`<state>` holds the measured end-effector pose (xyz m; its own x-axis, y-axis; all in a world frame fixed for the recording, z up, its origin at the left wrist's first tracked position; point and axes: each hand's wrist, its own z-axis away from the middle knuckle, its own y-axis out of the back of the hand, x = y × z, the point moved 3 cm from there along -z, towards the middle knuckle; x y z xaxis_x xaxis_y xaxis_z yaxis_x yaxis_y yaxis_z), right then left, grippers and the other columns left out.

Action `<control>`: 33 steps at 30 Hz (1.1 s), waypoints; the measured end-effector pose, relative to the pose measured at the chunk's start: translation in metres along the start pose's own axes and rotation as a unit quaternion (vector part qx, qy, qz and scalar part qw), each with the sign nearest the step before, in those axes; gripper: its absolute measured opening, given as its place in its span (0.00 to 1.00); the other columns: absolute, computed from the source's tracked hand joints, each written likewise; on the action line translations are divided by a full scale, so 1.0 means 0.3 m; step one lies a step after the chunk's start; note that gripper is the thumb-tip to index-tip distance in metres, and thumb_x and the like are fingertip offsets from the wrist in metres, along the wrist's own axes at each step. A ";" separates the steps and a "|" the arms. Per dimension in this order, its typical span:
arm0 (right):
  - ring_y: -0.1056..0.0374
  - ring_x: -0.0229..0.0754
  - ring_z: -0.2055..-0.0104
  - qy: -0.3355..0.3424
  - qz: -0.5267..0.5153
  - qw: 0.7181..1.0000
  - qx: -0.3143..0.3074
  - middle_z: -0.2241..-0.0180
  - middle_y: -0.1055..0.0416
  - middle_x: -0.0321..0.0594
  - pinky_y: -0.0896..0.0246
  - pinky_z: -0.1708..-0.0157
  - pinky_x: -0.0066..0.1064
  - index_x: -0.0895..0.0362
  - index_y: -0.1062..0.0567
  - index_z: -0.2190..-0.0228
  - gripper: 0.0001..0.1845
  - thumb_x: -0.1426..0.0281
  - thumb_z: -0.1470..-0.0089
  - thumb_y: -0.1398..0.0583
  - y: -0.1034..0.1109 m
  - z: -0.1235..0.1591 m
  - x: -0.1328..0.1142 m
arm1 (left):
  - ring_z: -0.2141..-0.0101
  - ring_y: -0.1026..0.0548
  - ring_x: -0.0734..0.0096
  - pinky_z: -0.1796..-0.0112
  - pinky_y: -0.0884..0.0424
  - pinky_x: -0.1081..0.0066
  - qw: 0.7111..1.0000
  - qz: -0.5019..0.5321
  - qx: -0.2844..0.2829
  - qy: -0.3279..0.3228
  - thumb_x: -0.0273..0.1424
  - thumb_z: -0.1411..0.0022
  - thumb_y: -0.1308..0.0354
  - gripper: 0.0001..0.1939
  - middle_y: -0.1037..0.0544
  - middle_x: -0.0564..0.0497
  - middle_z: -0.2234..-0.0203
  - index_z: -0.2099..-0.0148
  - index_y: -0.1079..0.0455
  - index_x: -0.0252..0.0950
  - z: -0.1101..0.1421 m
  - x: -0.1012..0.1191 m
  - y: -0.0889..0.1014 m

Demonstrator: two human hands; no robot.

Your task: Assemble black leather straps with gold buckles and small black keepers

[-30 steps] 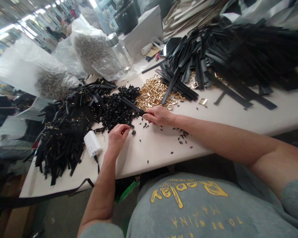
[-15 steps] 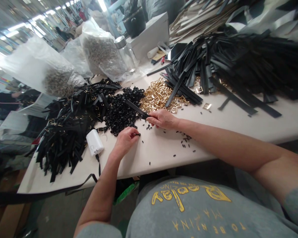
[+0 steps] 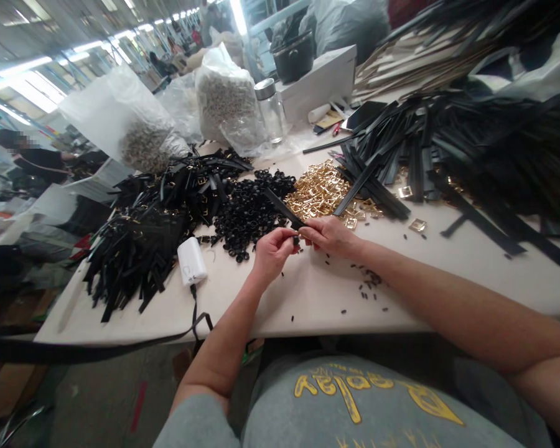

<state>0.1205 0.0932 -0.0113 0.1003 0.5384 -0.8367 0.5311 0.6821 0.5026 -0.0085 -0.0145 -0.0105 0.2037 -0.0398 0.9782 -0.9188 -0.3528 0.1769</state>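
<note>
My right hand point(image 3: 333, 238) is closed around the end of a black strap point(image 3: 282, 207), which points away toward the far left. My left hand point(image 3: 274, 254) pinches a small black loop point(image 3: 296, 240), mostly covered by the fingers, against the strap's near end. The fingertips of both hands meet there. Just beyond the left hand lies a pile of black loops point(image 3: 247, 211). A heap of gold buckles point(image 3: 320, 190) is behind the right hand. Whether a buckle sits on the held strap end is hidden by my fingers.
Buckled black straps point(image 3: 140, 242) are heaped on the left, beside a white power bank point(image 3: 192, 261) with a cable. Loose black straps point(image 3: 448, 143) cover the right. Tiny black bits point(image 3: 368, 280) dot the white table point(image 3: 317, 298). Behind stand a glass jar point(image 3: 270, 112) and filled plastic bags point(image 3: 226, 93).
My left hand has moved right and up to meet the right hand, bringing the small black loop to the strap's end. The camera view has shifted, so the scene sits further right.
</note>
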 end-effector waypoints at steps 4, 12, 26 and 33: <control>0.37 0.33 0.81 -0.005 -0.032 0.999 0.012 0.78 0.31 0.35 0.46 0.76 0.25 0.60 0.31 0.75 0.19 0.60 0.38 0.49 0.003 0.003 -0.001 | 0.75 0.25 0.73 0.71 0.26 0.71 0.994 0.103 0.041 0.011 0.37 0.45 0.37 0.11 0.23 0.51 0.73 0.63 0.27 0.35 -0.019 0.007 -0.011; 0.36 0.32 0.81 -0.009 -0.059 0.998 0.009 0.77 0.29 0.36 0.43 0.75 0.24 0.60 0.32 0.74 0.18 0.63 0.37 0.49 0.006 -0.003 -0.010 | 0.71 0.24 0.73 0.68 0.25 0.72 0.986 0.148 0.074 0.033 0.38 0.46 0.34 0.13 0.22 0.50 0.70 0.62 0.26 0.35 -0.026 -0.029 -0.001; 0.36 0.30 0.81 -0.018 -0.024 0.998 -0.046 0.77 0.29 0.33 0.44 0.74 0.22 0.61 0.30 0.73 0.16 0.67 0.36 0.48 -0.009 0.000 -0.030 | 0.76 0.25 0.76 0.73 0.28 0.76 0.978 0.164 0.121 0.043 0.37 0.54 0.29 0.16 0.23 0.52 0.74 0.65 0.27 0.35 -0.047 -0.037 0.020; 0.38 0.32 0.80 -0.049 0.011 0.994 -0.100 0.79 0.32 0.33 0.49 0.76 0.22 0.60 0.30 0.76 0.16 0.67 0.38 0.47 0.006 0.001 -0.036 | 0.77 0.25 0.74 0.73 0.28 0.74 0.988 0.103 0.103 0.058 0.40 0.54 0.30 0.17 0.22 0.50 0.74 0.65 0.24 0.34 -0.047 -0.023 0.034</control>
<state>0.1207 0.0884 -0.0015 0.1956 0.5103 -0.8375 0.3510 0.7610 0.5457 -0.0240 -0.0048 -0.0139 -0.0303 -0.0275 0.9992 -0.8464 -0.5310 -0.0403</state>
